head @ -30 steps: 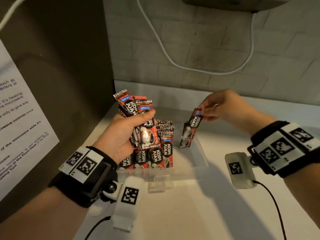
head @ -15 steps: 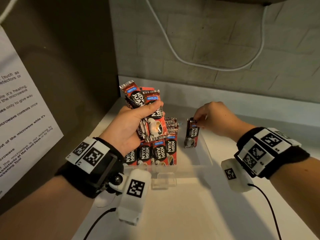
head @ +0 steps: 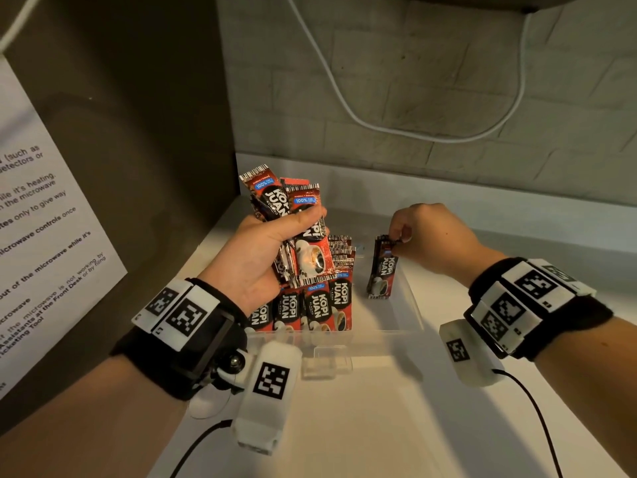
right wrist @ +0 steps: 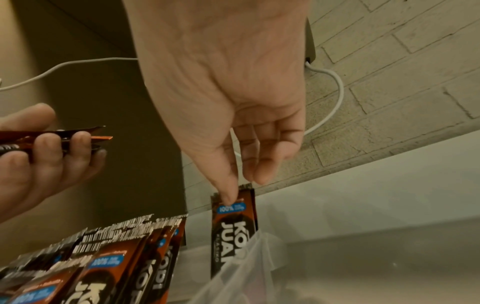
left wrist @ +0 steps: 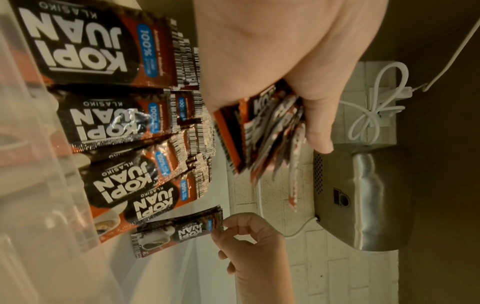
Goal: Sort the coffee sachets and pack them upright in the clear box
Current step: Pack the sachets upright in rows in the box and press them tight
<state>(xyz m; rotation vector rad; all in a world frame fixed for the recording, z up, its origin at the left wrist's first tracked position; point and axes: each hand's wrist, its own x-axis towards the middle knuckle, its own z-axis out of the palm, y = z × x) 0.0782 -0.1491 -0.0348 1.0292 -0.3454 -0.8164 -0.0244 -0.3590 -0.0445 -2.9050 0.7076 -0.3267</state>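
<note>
Hands: right (head: 425, 236) pinching sachet (head: 382, 270) top

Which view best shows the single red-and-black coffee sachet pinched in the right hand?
The head view: the single red-and-black coffee sachet shows whole, upright in the clear plastic box, its top pinched by the right hand. The left wrist view shows it whole but sideways. The right wrist view shows only its upper part; the box wall blurs the rest.

The clear box (head: 410, 305) sits on the counter (head: 362, 426) ahead of me. In it, packed sachets (head: 310, 305) stand at its nine o'clock side; the single sachet (head: 382, 267) under my right hand (head: 431, 236) stands apart at three o'clock. My left hand (head: 255, 257) holds a bundle (head: 296, 229) above the packed ones
</note>
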